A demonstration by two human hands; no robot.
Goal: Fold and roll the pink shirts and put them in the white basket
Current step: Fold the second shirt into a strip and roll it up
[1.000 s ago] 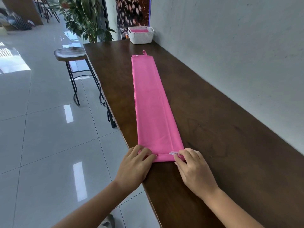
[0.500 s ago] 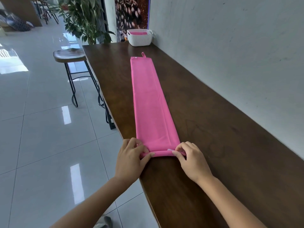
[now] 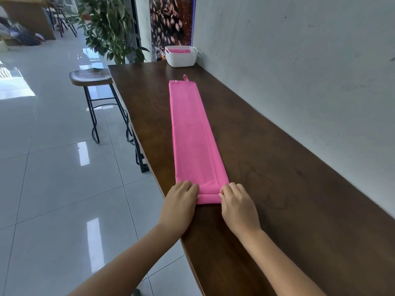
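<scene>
both grips, left hand (image 3: 180,202) and right hand (image 3: 237,205), pinch the pink shirt (image 3: 193,133) at its near rolled end, one per corner, likely for an even roll. white basket (image 3: 181,56) waits far ahead of them on the table (image 3: 277,189).

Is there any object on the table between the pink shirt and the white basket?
Nothing visible: bare wooden table lies between the far end of the pink shirt and the white basket, which already holds pink fabric.
</scene>
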